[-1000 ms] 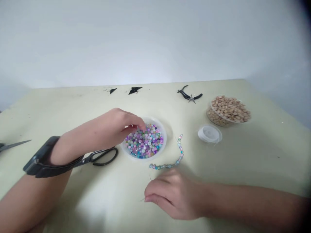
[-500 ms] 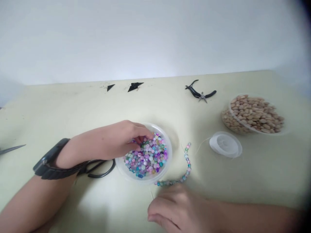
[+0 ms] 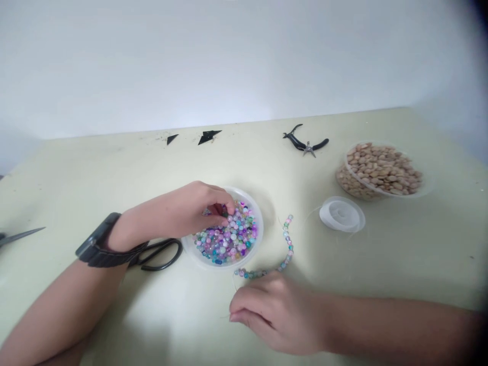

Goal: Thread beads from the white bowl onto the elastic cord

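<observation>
My left hand (image 3: 208, 206), with a dark watch on its wrist, reaches into a round clear bowl (image 3: 260, 223) of coloured beads (image 3: 229, 244). Its thumb and fingertips are nearly together over the beads, and a bead seems to be between them. My right hand (image 3: 276, 312) is closed in a pinch on a thin pale thread (image 3: 234, 282), whose end pokes out past the fingertips. From that thread a curved string of beads (image 3: 288, 249) runs behind the right hand and up beside the bowl.
A white thread spool (image 3: 342, 214) lies right of the bead string. Behind it stands a tub of brown nuts or seeds (image 3: 385, 170). Black-handled pliers (image 3: 307, 144) and black scraps (image 3: 209, 136) lie near the wall; black scissors (image 3: 162, 254) are under my left wrist. A pointed blade (image 3: 23, 236) shows far left.
The view has shifted slightly. My left thumb and fingers have drawn closer together over the beads. More of the thread's end now shows at my right fingertips.
</observation>
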Demonstrator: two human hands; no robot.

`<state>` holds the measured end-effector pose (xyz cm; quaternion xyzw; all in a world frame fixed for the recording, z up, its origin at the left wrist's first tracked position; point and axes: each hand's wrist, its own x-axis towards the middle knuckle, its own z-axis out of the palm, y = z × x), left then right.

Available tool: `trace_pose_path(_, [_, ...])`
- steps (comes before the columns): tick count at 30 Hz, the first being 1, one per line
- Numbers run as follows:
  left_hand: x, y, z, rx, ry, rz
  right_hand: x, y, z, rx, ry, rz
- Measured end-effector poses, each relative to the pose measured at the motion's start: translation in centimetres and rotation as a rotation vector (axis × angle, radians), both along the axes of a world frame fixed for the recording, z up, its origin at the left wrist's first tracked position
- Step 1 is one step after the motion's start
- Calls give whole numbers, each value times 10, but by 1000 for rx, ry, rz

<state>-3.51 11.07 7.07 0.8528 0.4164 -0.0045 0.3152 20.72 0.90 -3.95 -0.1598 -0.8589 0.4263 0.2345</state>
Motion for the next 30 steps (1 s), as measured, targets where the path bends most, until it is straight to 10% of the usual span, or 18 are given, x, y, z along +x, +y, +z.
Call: trace_pose_path(30, [-2, 1, 1, -15, -67, -26, 0, -2, -4, 26, -14, 9])
